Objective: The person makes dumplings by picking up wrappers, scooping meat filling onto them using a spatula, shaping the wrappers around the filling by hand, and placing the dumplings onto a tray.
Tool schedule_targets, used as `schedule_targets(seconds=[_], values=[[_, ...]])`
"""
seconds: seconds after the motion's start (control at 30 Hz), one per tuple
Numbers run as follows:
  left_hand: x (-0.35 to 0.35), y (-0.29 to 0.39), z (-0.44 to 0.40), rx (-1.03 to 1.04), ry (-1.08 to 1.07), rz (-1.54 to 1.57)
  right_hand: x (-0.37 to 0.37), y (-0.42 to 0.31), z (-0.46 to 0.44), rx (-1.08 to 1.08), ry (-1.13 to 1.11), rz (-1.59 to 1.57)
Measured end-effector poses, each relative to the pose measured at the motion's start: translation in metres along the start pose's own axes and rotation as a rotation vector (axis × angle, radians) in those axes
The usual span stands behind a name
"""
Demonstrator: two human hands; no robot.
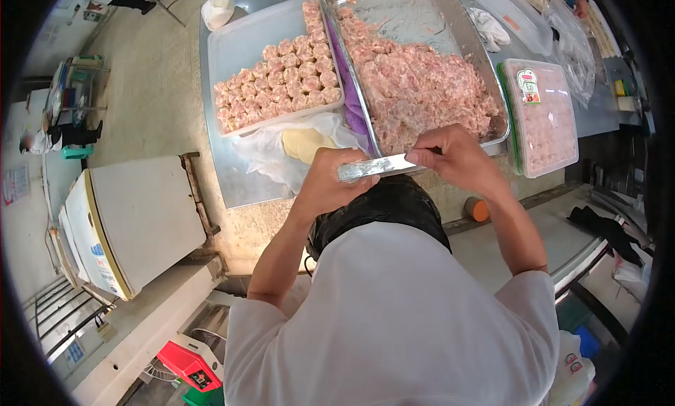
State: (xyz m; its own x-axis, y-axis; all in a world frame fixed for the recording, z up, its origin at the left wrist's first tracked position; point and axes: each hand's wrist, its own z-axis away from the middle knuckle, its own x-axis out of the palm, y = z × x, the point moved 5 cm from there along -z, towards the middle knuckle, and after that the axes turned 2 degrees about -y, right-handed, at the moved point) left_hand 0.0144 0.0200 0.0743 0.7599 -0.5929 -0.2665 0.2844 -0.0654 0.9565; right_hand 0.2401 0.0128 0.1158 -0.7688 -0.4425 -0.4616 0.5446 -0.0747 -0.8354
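Note:
My right hand (453, 156) grips a flat metal spatula (373, 168) smeared with filling, thumb on top. The blade's other end reaches my left hand (332, 181), whose fingers are curled; what they hold is hidden behind the blade. Just beyond the left hand, a pale yellow stack of round dough wrappers (308, 144) lies on a clear plastic sheet (260, 149). A deep metal tray (505, 107) in front of me holds a mound of minced meat (425, 86). To its left, rows of open-topped dumplings (288, 75) fill part of a white plastic tray (242, 44).
Right of the meat stands a lidded clear box (552, 132) of pink pieces. Beyond it are plastic bags (573, 54) and another clear container (513, 16). A white bundle (218, 11) sits at the table's far left corner. Another person's hand (581, 7) shows at top right.

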Motion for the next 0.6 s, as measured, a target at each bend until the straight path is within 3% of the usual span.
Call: schedule_targets(seconds=[0.07,0.17,0.23,0.4,0.6], values=[[-0.006,0.002,0.003,0.005,0.009,-0.011,-0.003,0.011,-0.003,0.031,-0.049,-0.005],[-0.010,0.003,0.002,0.140,0.119,0.206,-0.033,0.009,0.004,0.127,0.062,-0.004],[-0.012,0.001,0.002,0.207,0.179,0.179,-0.036,0.011,0.002,0.061,0.066,-0.014],[-0.012,-0.009,0.003,0.043,0.018,0.202,-0.016,0.000,-0.010,-0.016,-0.025,0.015],[-0.019,-0.019,0.008,0.035,0.086,0.128,-0.016,-0.014,-0.007,0.007,0.057,0.091]])
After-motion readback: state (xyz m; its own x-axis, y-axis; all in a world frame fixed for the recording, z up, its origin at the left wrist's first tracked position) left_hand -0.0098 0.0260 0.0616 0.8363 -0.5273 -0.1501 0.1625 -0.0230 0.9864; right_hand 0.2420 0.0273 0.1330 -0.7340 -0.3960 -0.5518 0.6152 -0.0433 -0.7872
